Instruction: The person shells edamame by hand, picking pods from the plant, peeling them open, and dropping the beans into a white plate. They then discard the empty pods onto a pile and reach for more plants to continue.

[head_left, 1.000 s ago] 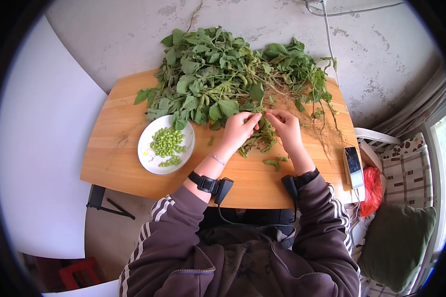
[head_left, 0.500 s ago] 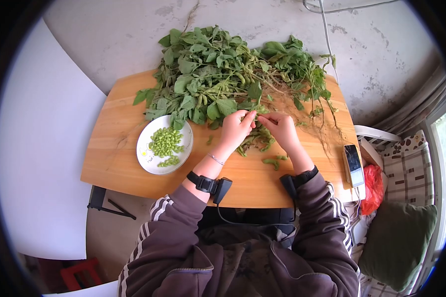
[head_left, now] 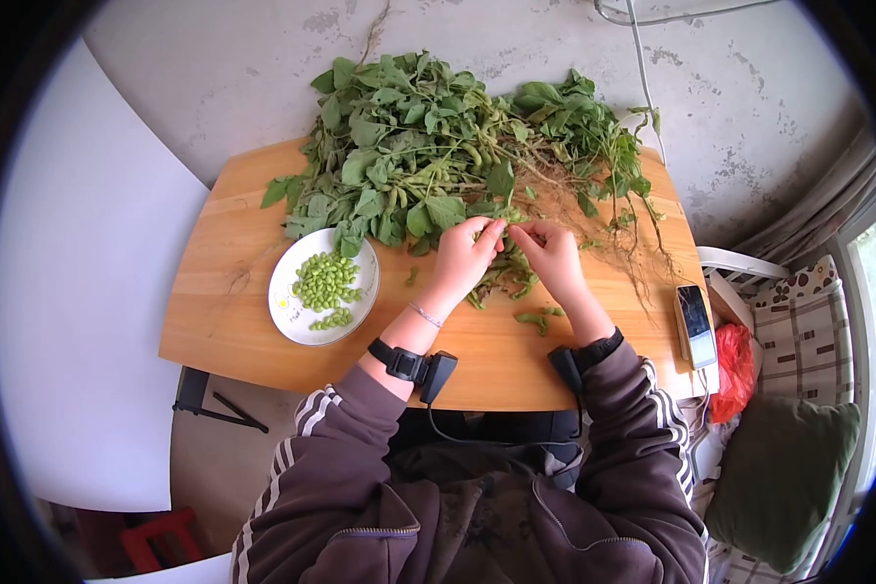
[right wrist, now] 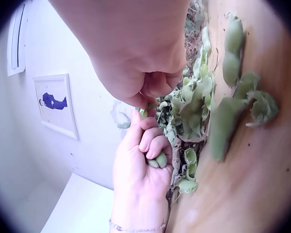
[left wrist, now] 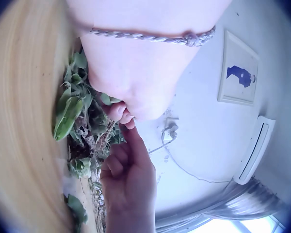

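Both hands meet just in front of the leafy pile. A small green soybean pod [right wrist: 144,114] is pinched between thumb and forefinger of the left hand [head_left: 464,255]. Its other fingers curl round a few shelled green beans [right wrist: 157,160] in the palm. Fingertips of the right hand [head_left: 555,259] pinch at the same pod from the other side; most of it is hidden by the fingers. Beneath the hands lies a heap of pods and opened shells [right wrist: 196,104]. To the left, a white plate [head_left: 360,310] bears many shelled green beans [head_left: 326,279].
A large heap of soybean plants [head_left: 399,146] with leaves, stems and roots covers the back of the wooden table [head_left: 234,321]. Loose pods [head_left: 532,319] lie near the right wrist. A phone [head_left: 694,324] stands at the right edge, beside a red plastic bag [head_left: 733,375].
The hands have shifted slightly left and stay together at the fingertips. The right hand's fingers have drawn in closer to the left's. Plate and plants have stayed put.
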### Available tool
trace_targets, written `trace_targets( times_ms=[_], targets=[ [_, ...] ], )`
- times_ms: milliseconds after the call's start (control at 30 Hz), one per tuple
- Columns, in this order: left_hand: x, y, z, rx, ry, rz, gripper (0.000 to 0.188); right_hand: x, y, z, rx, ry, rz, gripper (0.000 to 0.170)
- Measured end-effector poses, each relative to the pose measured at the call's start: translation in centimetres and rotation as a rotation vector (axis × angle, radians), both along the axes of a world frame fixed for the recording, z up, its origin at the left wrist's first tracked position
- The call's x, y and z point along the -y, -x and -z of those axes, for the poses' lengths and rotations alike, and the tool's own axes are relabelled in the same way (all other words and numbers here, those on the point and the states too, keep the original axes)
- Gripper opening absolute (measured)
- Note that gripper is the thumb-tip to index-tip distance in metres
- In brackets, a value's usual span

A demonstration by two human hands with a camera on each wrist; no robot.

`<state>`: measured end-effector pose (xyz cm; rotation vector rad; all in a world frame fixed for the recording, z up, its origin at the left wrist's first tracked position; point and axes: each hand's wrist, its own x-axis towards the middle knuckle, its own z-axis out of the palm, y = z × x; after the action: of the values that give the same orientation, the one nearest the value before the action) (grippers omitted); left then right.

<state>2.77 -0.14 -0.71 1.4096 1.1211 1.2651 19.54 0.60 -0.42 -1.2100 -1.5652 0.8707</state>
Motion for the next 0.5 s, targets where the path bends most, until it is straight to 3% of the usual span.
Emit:
trace_targets(
  times_ms=[133,233,433,500],
  targets=[
    [0.0,-0.2,0.1,-0.017,-0.033,0.011,0.033,0.2,0.2,0.0,0.087,-0.077,0.09,0.026],
    [-0.1,-0.2,0.2,-0.022,0.003,0.066,0.034,-0.6,-0.2,0.6,-0.012,-0.004,0.117,0.027],
    [0.0,-0.4,-0.2,0.157,0.062,0.118,0.03,-0.7,-1.3,-0.6,-0.817,0.38,0.006,0.02],
    [-0.1,-0.4,-0.1,0.2,0.036,0.116,0.028,-0.5,-1.5,-1.1,-0.932,0.525,-0.045,0.023]
  ],
)
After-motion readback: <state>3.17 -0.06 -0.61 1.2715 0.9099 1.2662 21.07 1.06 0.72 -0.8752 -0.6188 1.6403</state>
